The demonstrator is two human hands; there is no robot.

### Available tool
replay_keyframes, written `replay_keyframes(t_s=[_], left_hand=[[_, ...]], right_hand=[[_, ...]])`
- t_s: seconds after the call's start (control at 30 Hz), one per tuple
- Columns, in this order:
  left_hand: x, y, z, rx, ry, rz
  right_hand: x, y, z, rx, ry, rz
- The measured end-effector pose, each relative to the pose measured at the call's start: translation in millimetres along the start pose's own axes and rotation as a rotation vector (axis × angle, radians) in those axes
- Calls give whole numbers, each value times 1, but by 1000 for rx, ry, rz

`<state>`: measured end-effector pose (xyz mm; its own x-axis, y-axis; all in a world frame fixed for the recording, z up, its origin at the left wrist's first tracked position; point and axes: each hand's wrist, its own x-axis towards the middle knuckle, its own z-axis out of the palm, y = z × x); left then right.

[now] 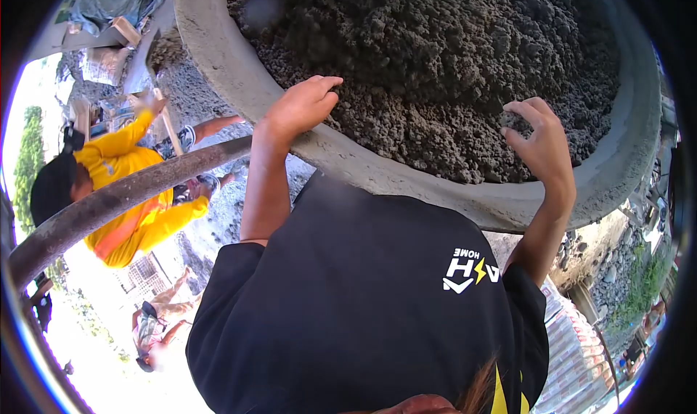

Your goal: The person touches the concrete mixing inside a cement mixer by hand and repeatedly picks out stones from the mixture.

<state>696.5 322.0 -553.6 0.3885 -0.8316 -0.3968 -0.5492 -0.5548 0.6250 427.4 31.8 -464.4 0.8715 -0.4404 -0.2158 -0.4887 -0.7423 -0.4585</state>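
My left hand (303, 108) lies across the thick, cement-coated rim of a big round drum (348, 156), its fingers stretched out over the inside. Dark grey, crumbly concrete mix (450, 58) fills much of what shows of the drum. My right hand (539, 140) is above the mix at the right side, near the inner wall. Its fingers are bent, with a gap between them and the thumb, and nothing shows in that gap. Whether the right fingertips touch the mix I cannot tell.
A curved, dirty metal pipe (138, 178) runs from the left edge to the drum. Beyond it, a person in yellow (123, 167) holds a wooden handle (169, 124). Another person (154, 327) is farther off. Corrugated sheets (573, 341) lie at lower right, near rubble (610, 272).
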Motion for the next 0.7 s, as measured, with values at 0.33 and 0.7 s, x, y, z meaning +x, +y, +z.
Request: replay_keyframes(t_s=[0.33, 0.7], left_hand=[[4, 22, -9, -65, 332, 83], [-1, -10, 5, -33, 47, -24]], right_hand=[[0, -2, -1, 14, 24, -28], [2, -15, -3, 10, 24, -17]])
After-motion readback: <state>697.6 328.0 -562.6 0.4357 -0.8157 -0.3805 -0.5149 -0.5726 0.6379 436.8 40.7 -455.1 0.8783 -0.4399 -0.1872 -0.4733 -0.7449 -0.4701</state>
